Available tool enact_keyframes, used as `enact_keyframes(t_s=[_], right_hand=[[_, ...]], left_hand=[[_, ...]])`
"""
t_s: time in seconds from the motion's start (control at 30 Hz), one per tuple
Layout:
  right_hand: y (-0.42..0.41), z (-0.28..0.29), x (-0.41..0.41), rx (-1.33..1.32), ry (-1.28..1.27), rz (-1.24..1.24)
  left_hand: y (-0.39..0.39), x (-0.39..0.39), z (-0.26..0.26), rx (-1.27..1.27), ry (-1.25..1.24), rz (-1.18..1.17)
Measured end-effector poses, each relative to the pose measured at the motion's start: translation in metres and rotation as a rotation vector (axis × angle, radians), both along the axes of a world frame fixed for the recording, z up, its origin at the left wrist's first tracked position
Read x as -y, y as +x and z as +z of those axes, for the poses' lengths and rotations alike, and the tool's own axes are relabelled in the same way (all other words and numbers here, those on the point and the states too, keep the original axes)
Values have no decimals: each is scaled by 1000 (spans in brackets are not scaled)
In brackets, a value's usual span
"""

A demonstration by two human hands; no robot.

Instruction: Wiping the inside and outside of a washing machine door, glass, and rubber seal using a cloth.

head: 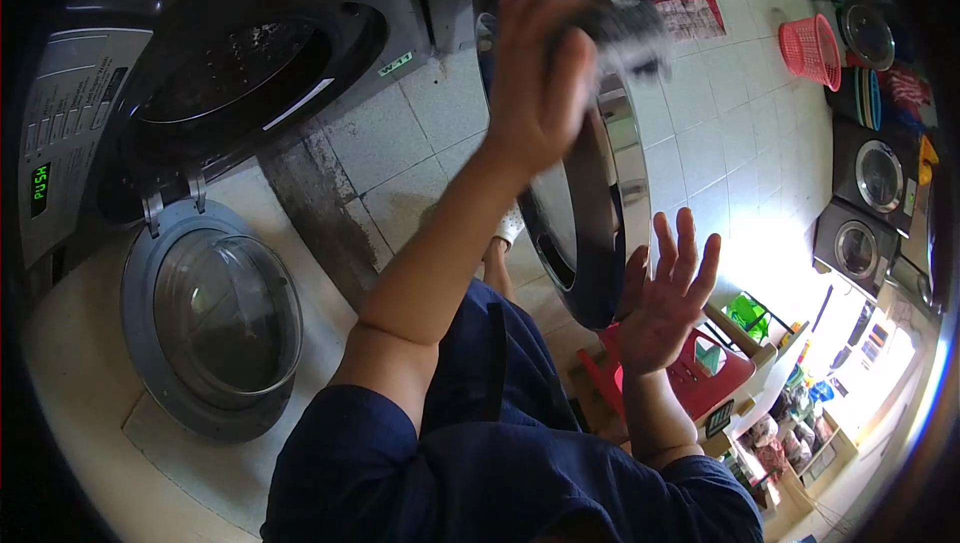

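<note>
My left hand [544, 85] is raised at the top middle, with a blurred dark-and-grey cloth [630, 29] at its fingers; it holds the cloth. Below and to the right, my right hand [664, 303] is raised with its fingers spread and nothing in it, close to the rim of an open round machine door [630, 160]. At the left stands a dark washing machine [247, 70] with its drum opening showing. Its round glass door [225, 310] hangs open beneath.
A red plastic stool [712, 370] stands beside my right forearm. Farther off are a pink basket [810, 52], more front-loading machines [877, 175] and shelves with bagged items [795, 438]. A lit control panel [75, 115] is at the far left.
</note>
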State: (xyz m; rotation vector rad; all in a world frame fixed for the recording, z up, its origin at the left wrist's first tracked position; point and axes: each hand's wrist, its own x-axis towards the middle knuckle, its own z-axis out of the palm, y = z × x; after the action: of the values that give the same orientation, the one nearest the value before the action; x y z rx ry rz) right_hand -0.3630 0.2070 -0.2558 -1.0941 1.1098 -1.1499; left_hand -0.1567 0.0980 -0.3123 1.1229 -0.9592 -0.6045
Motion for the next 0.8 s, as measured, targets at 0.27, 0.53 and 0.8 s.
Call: enact_keyframes(t_s=[0.27, 0.53, 0.8], right_hand=[[-19, -12, -22, -23, 12, -11], [-27, -12, 12, -475, -429, 240], [-34, -6, 17, -721, -499, 232]], left_hand=[[-58, -106, -13, 676, -152, -360], [27, 50, -117, -486, 99, -88], [-18, 24, -307, -307, 400, -37]])
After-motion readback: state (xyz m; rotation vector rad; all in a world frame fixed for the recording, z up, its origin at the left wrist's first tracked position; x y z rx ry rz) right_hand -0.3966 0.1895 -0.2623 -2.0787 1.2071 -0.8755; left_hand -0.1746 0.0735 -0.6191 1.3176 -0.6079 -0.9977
